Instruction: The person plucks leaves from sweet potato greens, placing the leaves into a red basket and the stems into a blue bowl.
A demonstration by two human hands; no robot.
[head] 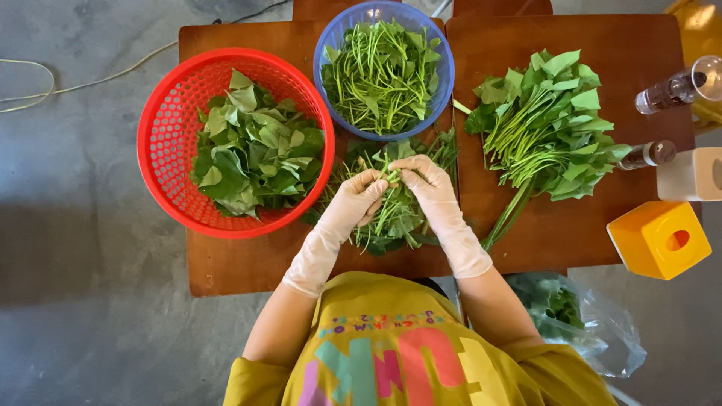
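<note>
**Gloved hands strip leaves from green stalks at a wooden table**

A yellow shirt (406,353) with coloured lettering fills the foreground as a person bends over the work. Both hands wear thin pale gloves. The left hand (359,197) and the right hand (423,179) meet fingertip to fingertip, each pinching the same leafy stalk (392,176), held just above a loose pile of greens (395,218) on the table (248,263) directly before the person.

The step in hand appears to be plucking: leaf parted from stem. Judging by the sorted containers, the next move calls for a clean pull at the leaf's base, then a drop into the fitting vessel.

Outward, the count runs thus: one red basket (162,135) at left, holding loose leaves; one blue bowl (444,68) straight ahead, holding bare stems; one uncut bunch of greens (545,128) lying at right. Two bottles (665,92) stand at the right edge, near one white box (692,174) and one yellow box (658,239) with a round hole. One clear plastic bag (594,323) of greens sits below the table's right edge. A pale cord (45,90) trails across the grey floor at left.
</note>
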